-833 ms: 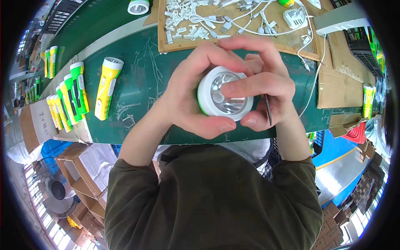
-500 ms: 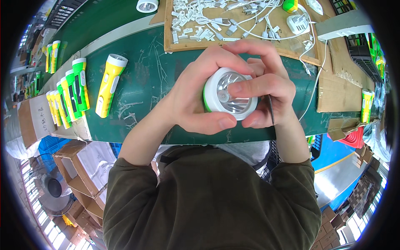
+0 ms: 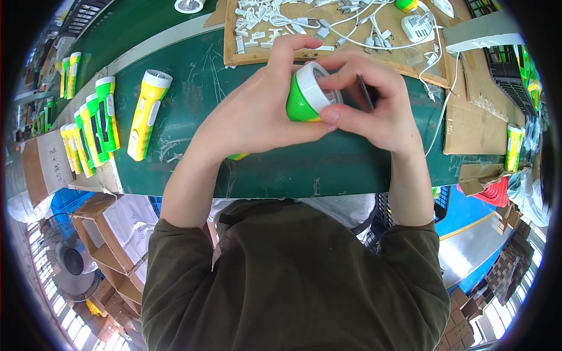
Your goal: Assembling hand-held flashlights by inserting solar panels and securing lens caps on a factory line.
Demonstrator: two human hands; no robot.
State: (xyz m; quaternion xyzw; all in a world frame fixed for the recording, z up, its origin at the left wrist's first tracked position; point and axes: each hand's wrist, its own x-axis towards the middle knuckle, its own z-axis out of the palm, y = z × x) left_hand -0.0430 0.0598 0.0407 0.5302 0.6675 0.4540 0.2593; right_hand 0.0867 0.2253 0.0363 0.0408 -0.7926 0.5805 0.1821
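A green and yellow flashlight (image 3: 301, 100) with a white head ring is raised over the green table, tilted so its lens faces right and away. My left hand (image 3: 254, 114) is closed round its body, index finger stretched out above the head. Beneath my left wrist a bit of the yellow-green tail shows. My right hand (image 3: 383, 108) pinches the white ring, thumb on the near side and fingers at the lens. A thin dark flat tool (image 3: 366, 93) also sits among the right fingers; how it is gripped is partly hidden. Left of my hands lies another yellow flashlight (image 3: 146, 117).
Several green and yellow flashlights (image 3: 105, 114) stand in a row at the left edge. At the back, a wooden-framed board (image 3: 345, 58) carries white cables, small white parts and a white plug adapter (image 3: 417, 29). A cable (image 3: 448, 99) trails down the right side near cardboard.
Both hands have moved up and away with the flashlight. It has tipped from lens facing me to lens facing right. The right thumb has shifted from the lens to the ring.
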